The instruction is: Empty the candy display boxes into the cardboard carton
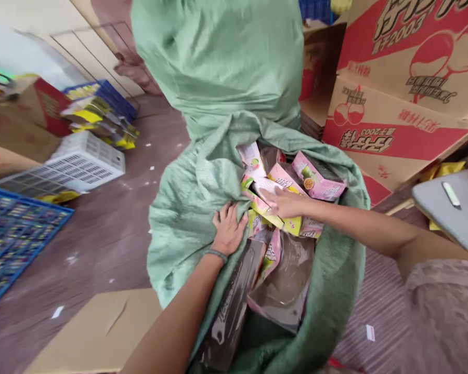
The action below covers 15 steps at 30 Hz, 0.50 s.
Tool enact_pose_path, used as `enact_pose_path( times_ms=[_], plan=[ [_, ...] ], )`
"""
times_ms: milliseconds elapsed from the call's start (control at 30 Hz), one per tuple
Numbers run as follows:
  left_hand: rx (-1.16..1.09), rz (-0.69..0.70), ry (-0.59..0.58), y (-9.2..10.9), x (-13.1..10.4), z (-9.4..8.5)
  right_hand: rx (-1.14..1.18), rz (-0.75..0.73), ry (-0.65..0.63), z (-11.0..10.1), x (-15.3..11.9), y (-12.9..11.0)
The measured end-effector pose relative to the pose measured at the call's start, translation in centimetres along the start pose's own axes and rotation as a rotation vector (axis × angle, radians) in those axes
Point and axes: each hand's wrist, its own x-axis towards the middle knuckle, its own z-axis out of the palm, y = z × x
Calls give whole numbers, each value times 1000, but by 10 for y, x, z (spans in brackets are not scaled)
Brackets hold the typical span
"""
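Both hands at the mouth of a green sack (pixel 203 200) full of pink fruit-print packaging boxes (pixel 319 179).

I see my left hand (pixel 229 228) lying on the sack's bunched side, fingers spread; my right hand (pixel 283 201) reaches over the boxes inside, fingers stretched across them, though I cannot tell whether they grip one. A clear-windowed box (pixel 284 275) lies nearer me; red-and-tan cartons (pixel 398 124) stand stacked off to the right.
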Motion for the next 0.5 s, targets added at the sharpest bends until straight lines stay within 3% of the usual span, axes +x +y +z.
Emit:
enact_pose_path(
  times_ms=[100,267,367,500],
  plan=[
    [46,57,29,4,4,34,-37,134,-105,27,20,-5],
    [-4,71,51,-1,-1,72,-64,236,-143,51,45,-5],
    [-40,11,52,-5,-5,91,-130,256,-108,72,64,-1],
    [-17,-70,5,-11,1,106,-228,324,33,111,95,1]
  ],
)
